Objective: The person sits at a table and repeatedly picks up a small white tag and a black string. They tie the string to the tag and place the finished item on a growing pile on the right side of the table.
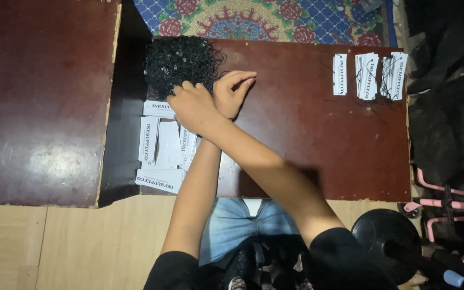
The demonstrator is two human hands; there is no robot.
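Strings (181, 62) — perhaps under right hand (191, 107)

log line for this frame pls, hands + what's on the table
left hand: flat on table | right hand: crossed over left, at black string pile | white tags: loose beside hands | strung tags: far right

White rectangular paper tags with black print (159, 142) lie loose at the near left part of the dark red-brown counter (307, 139), some upright, some sideways, overlapping one another, partly covered by the crossed forearms. At the far right edge, three small stacks of the same white tags stand side by side: a slim left stack (340, 74), a thicker middle stack (367, 75), and a right stack (394, 75), with thin black strings trailing from them.
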